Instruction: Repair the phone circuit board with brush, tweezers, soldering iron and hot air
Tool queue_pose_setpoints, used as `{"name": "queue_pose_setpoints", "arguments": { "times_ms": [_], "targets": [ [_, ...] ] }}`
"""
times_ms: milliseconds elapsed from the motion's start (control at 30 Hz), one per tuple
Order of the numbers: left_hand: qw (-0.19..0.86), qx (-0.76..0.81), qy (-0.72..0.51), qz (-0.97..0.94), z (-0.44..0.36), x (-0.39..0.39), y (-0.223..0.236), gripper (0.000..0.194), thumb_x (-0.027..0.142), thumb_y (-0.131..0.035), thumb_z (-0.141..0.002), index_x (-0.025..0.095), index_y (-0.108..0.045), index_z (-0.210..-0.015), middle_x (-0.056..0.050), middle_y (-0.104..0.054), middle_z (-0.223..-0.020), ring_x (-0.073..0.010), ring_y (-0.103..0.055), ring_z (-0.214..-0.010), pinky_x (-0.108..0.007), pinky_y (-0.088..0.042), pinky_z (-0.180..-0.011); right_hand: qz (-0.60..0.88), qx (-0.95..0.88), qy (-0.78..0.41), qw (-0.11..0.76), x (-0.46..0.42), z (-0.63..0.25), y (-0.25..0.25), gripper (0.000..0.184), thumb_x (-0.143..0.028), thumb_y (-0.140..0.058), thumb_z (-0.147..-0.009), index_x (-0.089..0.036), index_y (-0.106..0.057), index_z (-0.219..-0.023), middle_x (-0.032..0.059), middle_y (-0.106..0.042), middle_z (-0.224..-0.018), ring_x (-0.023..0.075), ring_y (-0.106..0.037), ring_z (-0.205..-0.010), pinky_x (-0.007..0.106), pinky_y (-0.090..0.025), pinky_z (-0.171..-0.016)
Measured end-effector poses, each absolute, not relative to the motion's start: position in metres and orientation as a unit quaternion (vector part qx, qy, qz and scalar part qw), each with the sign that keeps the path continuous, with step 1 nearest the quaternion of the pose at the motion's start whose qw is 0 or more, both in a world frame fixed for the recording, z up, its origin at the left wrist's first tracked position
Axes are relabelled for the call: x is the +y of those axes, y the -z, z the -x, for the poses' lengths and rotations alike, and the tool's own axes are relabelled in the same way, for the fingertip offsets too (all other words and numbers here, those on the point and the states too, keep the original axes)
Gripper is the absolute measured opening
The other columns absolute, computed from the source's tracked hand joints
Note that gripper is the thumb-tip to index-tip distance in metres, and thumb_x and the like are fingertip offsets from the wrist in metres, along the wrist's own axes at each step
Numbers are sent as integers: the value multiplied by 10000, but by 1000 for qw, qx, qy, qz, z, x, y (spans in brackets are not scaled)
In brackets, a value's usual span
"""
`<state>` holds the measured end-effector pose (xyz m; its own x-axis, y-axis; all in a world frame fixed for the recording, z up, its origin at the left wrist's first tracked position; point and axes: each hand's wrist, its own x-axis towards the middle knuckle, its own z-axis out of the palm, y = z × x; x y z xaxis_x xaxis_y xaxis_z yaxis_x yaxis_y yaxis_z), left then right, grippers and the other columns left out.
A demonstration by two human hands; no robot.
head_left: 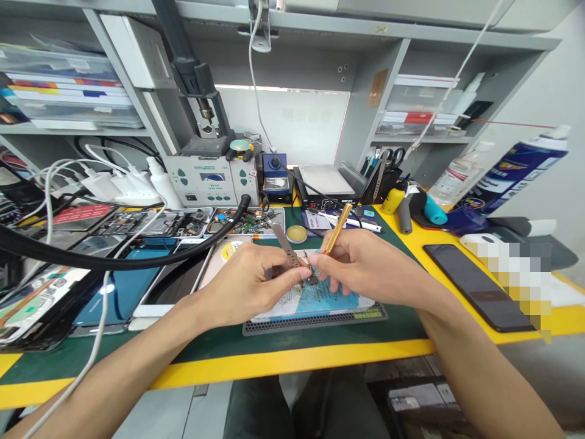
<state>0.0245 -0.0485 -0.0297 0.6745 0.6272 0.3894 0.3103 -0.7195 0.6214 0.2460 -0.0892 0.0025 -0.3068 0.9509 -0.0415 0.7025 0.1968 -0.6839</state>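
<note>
My left hand is closed around a pair of metal tweezers with holes along its arm. In my right hand a slim gold-coloured, pen-like tool is pinched, its top leaning right; its tip is hidden. Both hands come close together over a small circuit board, partly covered by my fingers. It lies above a blue and white pad, which rests on a grey perforated mat. A small round yellowish tin stands just behind my hands.
Several phones, among them a blue one, lie on the left. A thick black hose arches over them from the soldering station. A white cable crosses my left forearm. A black phone lies right, near a spray can.
</note>
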Motion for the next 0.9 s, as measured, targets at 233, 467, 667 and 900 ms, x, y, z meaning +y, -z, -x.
{"name": "queue_pose_setpoints", "arguments": {
  "times_ms": [233, 467, 667, 900],
  "targets": [
    [256, 274, -295, -879, -24, -48, 30, 337, 377, -604, -963, 141, -751, -775, -23, -713, -684, -131, -626, -649, -205, -463, -585, 558, -760, -267, 200, -88, -245, 0, 334, -383, -492, -1002, -186, -640, -776, 6, -651, -658, 140, -587, -543, 249, -332, -457],
    [256, 273, -294, -880, -25, -48, 30, 341, 376, -606, -962, 145, -735, -748, -15, -702, -681, -123, -605, -638, -208, -447, -584, 559, -761, -260, 203, -88, -243, 0, 337, -377, -488, -1003, -188, -630, -763, 1, -642, -640, 134, -565, -531, 255, -325, -473],
    [253, 270, -295, -881, -25, -49, 30, 350, 373, -604, -964, 138, -727, -736, -9, -685, -658, -109, -577, -611, -203, -419, -562, 557, -760, -251, 222, -87, -243, 3, 323, -404, -506, -1001, -192, -632, -793, -2, -648, -656, 138, -575, -556, 255, -336, -497],
    [252, 267, -297, -882, -24, -48, 31, 344, 367, -607, -964, 134, -728, -742, -4, -670, -642, -98, -545, -577, -206, -403, -542, 555, -770, -219, 227, -87, -241, 3, 284, -389, -539, -991, -194, -663, -827, -8, -651, -669, 140, -566, -581, 267, -293, -498]
  ]
}}
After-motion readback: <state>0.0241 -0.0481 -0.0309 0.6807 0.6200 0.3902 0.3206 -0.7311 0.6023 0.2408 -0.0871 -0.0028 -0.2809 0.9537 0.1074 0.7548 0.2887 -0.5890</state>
